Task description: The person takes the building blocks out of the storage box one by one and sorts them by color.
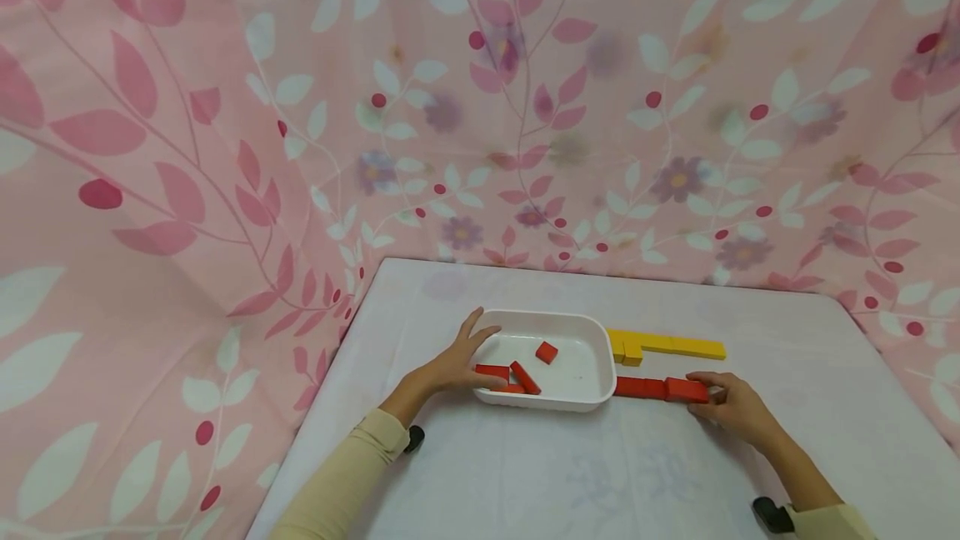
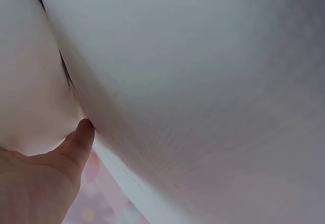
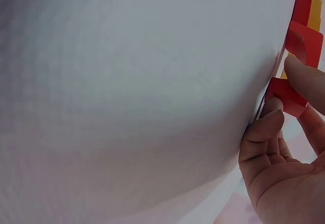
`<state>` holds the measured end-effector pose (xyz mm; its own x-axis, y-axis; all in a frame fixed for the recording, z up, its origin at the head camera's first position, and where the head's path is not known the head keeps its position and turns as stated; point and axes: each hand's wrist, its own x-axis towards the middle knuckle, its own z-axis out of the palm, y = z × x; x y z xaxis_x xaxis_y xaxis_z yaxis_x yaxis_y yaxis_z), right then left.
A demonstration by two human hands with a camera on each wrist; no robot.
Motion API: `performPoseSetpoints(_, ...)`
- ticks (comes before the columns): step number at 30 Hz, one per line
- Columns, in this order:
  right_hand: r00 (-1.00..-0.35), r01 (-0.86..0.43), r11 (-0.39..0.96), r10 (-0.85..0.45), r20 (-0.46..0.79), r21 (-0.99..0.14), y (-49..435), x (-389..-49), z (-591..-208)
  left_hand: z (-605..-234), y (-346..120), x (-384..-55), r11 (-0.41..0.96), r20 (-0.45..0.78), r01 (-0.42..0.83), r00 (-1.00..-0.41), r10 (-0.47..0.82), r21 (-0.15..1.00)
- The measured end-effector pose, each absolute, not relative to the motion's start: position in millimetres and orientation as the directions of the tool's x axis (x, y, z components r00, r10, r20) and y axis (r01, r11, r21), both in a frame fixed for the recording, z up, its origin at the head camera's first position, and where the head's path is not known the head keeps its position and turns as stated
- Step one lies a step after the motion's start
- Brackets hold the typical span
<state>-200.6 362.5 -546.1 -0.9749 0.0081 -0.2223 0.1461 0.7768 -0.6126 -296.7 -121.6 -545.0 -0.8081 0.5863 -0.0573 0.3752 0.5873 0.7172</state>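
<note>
My left hand [image 1: 453, 365] lies over the left end of a white plastic tray [image 1: 570, 402], fingers spread, with its thumb over the red blocks there. In the left wrist view only part of this hand [image 2: 45, 178] shows, beside the tray's pale wall. Inside the tray are a small red block [image 1: 547, 352], a narrow red block [image 1: 527, 378] and other red pieces partly hidden by the thumb. To the right of the tray, my right hand [image 1: 731, 407] pinches a red block [image 3: 288, 97] at the right end of a row of red blocks [image 1: 641, 388].
Behind the red row runs a row of yellow blocks [image 1: 686, 347], with a small yellow block [image 1: 632, 354] at its front left. A white cloth covers the table [image 1: 525, 473]. Pink floral curtains [image 1: 480, 148] hang at the back and left.
</note>
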Motion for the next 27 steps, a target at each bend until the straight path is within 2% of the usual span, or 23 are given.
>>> performPoseSetpoints(27,-0.978,0.135,0.792,0.011,-0.208,-0.595,359.2,-197.8,-543.6,-543.0,-119.9,-293.7,0.597,-0.065,0.360,-0.818,0.571,0.717)
